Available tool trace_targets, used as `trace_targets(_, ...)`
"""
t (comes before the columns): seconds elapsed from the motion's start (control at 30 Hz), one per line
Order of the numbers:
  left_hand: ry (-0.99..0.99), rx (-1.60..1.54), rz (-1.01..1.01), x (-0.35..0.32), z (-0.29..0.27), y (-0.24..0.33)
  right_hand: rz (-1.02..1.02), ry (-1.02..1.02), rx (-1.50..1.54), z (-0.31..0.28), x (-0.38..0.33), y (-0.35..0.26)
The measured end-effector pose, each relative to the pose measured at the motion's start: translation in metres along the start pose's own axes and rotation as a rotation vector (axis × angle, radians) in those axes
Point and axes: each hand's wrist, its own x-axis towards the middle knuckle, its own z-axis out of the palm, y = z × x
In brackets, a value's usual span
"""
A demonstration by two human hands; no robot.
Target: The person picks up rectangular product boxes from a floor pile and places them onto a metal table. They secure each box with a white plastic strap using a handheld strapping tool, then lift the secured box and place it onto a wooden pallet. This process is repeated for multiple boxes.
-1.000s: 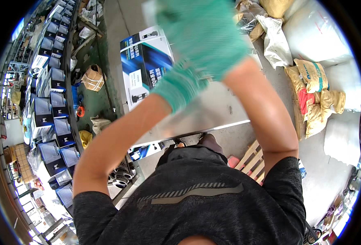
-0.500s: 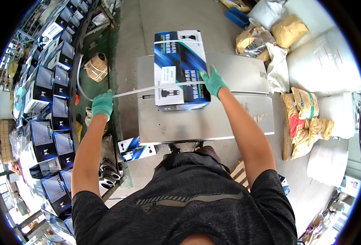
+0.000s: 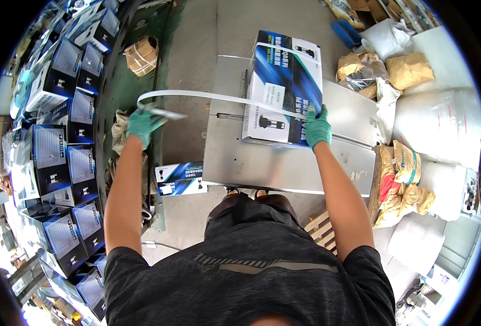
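Note:
A blue, white and black printed carton (image 3: pixel 284 81) lies on a metal-topped table (image 3: pixel 240 168). One white strapping band (image 3: pixel 275 50) crosses its far end. Another white strap (image 3: pixel 202 94) passes over the near end and arches left through the air to my left hand (image 3: pixel 141 126). That green-gloved hand is closed on the strap, a short end sticking out to its right. My right hand (image 3: pixel 318 130), also gloved in green, grips the carton's near right edge, where the strap meets the side. Its fingers down that side are partly hidden.
Stacked printed cartons (image 3: pixel 61 141) line the left. Another carton (image 3: pixel 181 179) sits low by the table's near left corner. A tied brown bundle (image 3: pixel 142 56) lies on the green floor strip. Paper sacks (image 3: pixel 406 163) and wrapped white rolls (image 3: pixel 430 117) stand right; a wooden pallet (image 3: pixel 323 231) is nearby.
The strap has gone from nearly straight to a raised arch, and its loose tail has swung to the right of my left hand. The whole view has shifted, placing the carton farther right.

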Motion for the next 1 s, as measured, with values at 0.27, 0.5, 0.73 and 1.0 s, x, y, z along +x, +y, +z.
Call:
trace_targets(0.27,-0.038,-0.351,-0.120,0.004,0.111,-0.073,-0.021,0.010,0.066,0.004,0.003,-0.004)
trace_targets(0.5,0.132,-0.124,-0.090,0.028,0.112,-0.114,0.003,0.017,0.054,0.003,0.001,-0.005)
trace_targets(0.73,0.183,0.017,-0.049,0.034,0.105,-0.112,0.001,0.011,0.079,0.005,0.003,-0.001)
trace_targets(1.0,0.019,-0.106,-0.063,0.033,0.156,-0.152,0.014,0.011,0.063,0.004,0.002,-0.005)
